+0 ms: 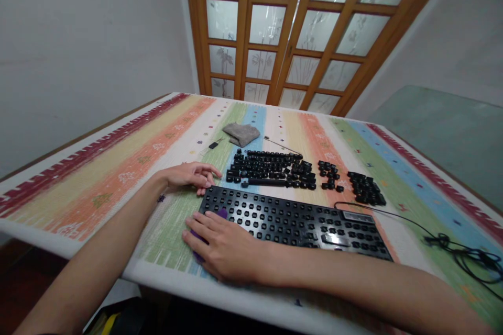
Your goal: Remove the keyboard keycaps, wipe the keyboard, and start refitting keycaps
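Striped tablecloth, loose keycaps, right fingers spread over purple material, left fingers loosely bent at corner of keyboard

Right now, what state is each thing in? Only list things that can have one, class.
Keyboard, stripped of keycaps where visible
Keycaps, off, laid out in groups
Cable, bunched towards one end
Gray cloth, folded or bunched
Left hand, fingers bent
Right hand, palm down
Purple item, mostly hidden beneath it
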The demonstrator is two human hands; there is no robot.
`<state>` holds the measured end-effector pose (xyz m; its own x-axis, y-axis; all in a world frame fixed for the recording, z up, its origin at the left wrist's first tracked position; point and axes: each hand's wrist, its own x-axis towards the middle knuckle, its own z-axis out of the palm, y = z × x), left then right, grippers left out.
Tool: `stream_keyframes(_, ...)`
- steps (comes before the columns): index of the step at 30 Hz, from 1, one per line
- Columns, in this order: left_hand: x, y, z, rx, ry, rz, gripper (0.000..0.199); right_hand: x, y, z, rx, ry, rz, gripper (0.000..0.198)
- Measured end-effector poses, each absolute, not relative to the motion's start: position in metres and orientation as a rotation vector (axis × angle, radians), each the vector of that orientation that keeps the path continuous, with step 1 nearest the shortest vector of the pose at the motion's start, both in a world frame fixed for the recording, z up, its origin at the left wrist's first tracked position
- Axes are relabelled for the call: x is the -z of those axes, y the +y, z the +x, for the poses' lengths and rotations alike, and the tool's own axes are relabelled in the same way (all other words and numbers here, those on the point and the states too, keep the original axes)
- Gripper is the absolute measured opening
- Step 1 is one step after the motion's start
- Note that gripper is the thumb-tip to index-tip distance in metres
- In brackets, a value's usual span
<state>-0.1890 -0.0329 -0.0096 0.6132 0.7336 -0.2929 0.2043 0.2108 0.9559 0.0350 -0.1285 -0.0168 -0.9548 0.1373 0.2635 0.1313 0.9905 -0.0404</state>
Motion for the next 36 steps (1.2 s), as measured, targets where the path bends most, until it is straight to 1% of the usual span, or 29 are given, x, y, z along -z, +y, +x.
stream_keyframes(2,0.01,-0.032,-0.189,-0.441,0.884,1.342,0.047,0.026,-0.134,0.038,-0.021,-2.851,-0.238,0.045)
stream_keyframes(6,0.01,-0.031,-0.191,-0.43,0.878,1.351,0.046,0.026,-0.134,0.047,-0.067,-2.914,-0.185,0.047)
stream_keyframes(11,0.01,-0.029,-0.191,-0.413,0.871,1.368,0.047,0.02,-0.128,0.061,-0.063,-2.952,-0.115,0.043)
stream_keyframes(17,0.011,-0.03,-0.191,-0.425,0.875,1.358,0.046,0.023,-0.131,0.077,0.107,-2.882,-0.054,0.037)
stream_keyframes(20,0.01,-0.03,-0.19,-0.423,0.871,1.355,0.046,0.016,-0.132,0.08,0.145,-2.887,-0.021,0.031)
stream_keyframes(23,0.01,-0.031,-0.19,-0.424,0.885,1.356,0.048,-0.002,-0.13,0.079,0.074,-2.997,-0.023,0.022)
stream_keyframes(25,0.011,-0.031,-0.19,-0.421,0.895,1.362,0.049,-0.016,-0.125,0.077,-0.017,-3.05,-0.115,0.016)
stream_keyframes(28,0.011,-0.029,-0.192,-0.4,0.908,1.394,0.05,-0.031,-0.116,0.07,-0.047,-2.93,-0.261,0.019)
stream_keyframes(32,0.012,-0.027,-0.194,-0.409,0.928,1.477,0.048,-0.036,-0.107,0.054,-0.022,-2.75,-0.262,0.026)
stream_keyframes(36,0.013,-0.026,-0.195,-0.402,0.928,1.457,0.048,-0.021,-0.105,0.035,-0.033,-2.856,-0.22,0.019)
